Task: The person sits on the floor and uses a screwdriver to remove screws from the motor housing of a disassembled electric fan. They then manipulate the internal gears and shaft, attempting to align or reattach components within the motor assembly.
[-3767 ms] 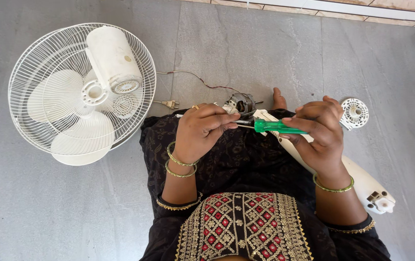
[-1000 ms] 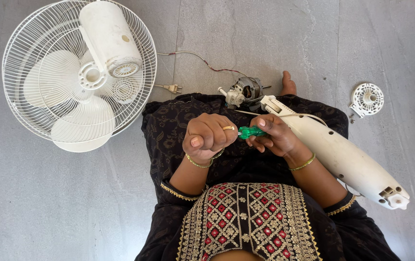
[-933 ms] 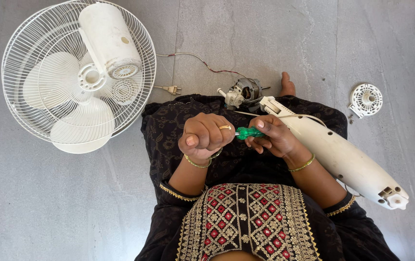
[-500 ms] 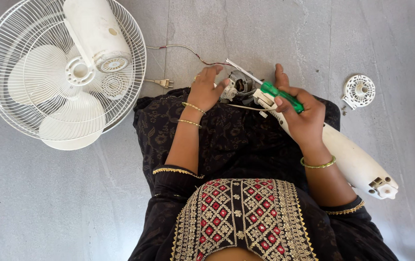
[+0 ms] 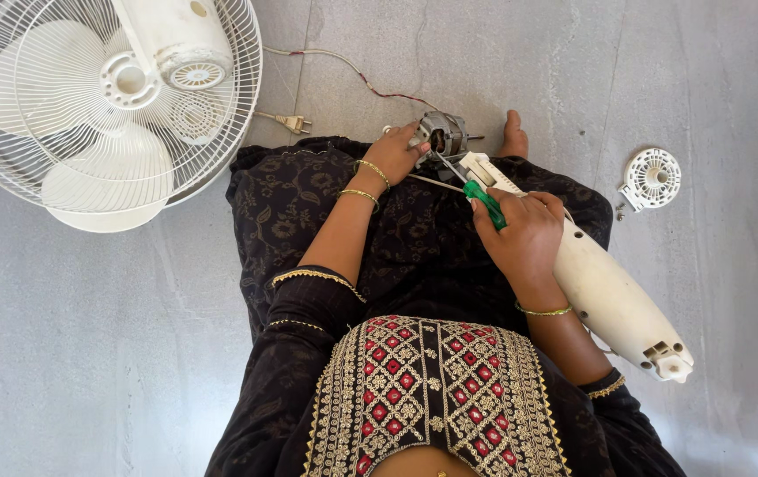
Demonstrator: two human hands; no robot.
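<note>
Left hand (image 5: 394, 155) gripping fan motor (image 5: 440, 134); right hand (image 5: 520, 231) clamping green screwdriver (image 5: 483, 203), tip touching motor, above white housing (image 5: 604, 287).

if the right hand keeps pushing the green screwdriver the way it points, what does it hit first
Most likely the small motor that the left hand steadies; the screwdriver in the right hand aims up-left at it, though depth is unclear.

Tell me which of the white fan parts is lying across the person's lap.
The long white housing, lying slanted over the right leg beside the right hand. The caged fan head and the small round grille both lie on the grey floor instead.
</note>
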